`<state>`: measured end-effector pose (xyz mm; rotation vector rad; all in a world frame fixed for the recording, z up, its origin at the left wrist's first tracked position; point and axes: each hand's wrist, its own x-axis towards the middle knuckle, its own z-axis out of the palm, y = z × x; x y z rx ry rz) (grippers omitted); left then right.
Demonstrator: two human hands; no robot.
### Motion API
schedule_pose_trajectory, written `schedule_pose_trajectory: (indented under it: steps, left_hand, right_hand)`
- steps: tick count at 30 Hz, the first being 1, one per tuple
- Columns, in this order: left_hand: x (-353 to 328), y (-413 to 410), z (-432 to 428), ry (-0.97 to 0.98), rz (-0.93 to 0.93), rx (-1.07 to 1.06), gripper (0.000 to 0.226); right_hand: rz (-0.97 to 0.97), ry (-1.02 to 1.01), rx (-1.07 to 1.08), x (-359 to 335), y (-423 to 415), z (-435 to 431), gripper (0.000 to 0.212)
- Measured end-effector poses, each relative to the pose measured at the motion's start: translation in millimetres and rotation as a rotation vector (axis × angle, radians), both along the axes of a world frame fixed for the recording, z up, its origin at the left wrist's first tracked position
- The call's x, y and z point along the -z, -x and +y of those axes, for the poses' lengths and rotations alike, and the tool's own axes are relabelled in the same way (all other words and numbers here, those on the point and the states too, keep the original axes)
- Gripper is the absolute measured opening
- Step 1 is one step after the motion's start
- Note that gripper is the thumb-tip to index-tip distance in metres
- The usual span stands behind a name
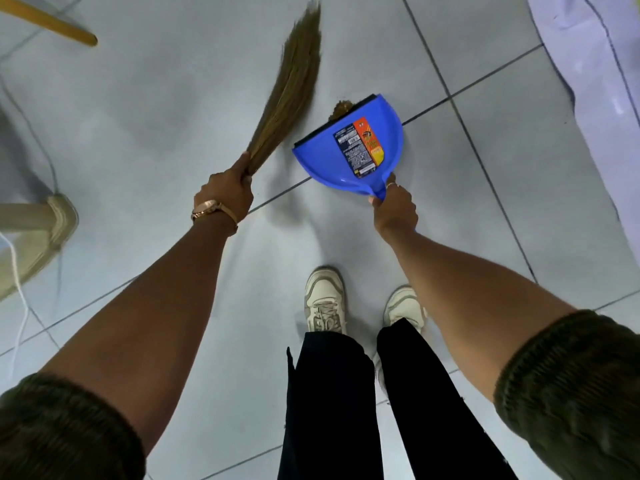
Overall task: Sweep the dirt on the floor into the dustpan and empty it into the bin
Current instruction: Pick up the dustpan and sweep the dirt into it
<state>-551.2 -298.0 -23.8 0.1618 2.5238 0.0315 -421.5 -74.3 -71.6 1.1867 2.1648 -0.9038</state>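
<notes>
Your left hand is closed tight around the bound base of the straw broom, whose bristles fan away from you, their tips blurred. Your right hand is clenched on the handle of the blue dustpan, which is tilted so its labelled underside faces you and its black-edged lip points toward the broom. A small clump of brown dirt sits right at that lip, at its far end (whether it lies inside the pan or just outside it you cannot tell from here). The grey tiled floor shows no other dirt. Your two pale sneakers stand just behind the pan. A wooden stick crosses the top left corner, well apart from the broom
</notes>
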Motion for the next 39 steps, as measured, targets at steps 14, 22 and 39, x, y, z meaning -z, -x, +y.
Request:
schedule_pose_trajectory:
  steps: [14,22,39]
  left_hand:
    - [-36.2,-30.6,-10.5,-0.049,-0.101,0.117,0.047]
    - [-117.8,-94.3,-18.1,-0.176,0.003,-0.054,0.045]
    - [-41.8,-101.3,34.3,-0.100,-0.222,-0.199,0.046]
  right_hand:
    - [-0.026,-0.180,-0.177,20.7,22.8,62.4,0.040]
    - [-0.084,-0.174,-0.093,29.1,-17.8,74.5,0.032]
    - [-0.117,-0.254,-0.069,29.0,-21.6,92.0,0.030]
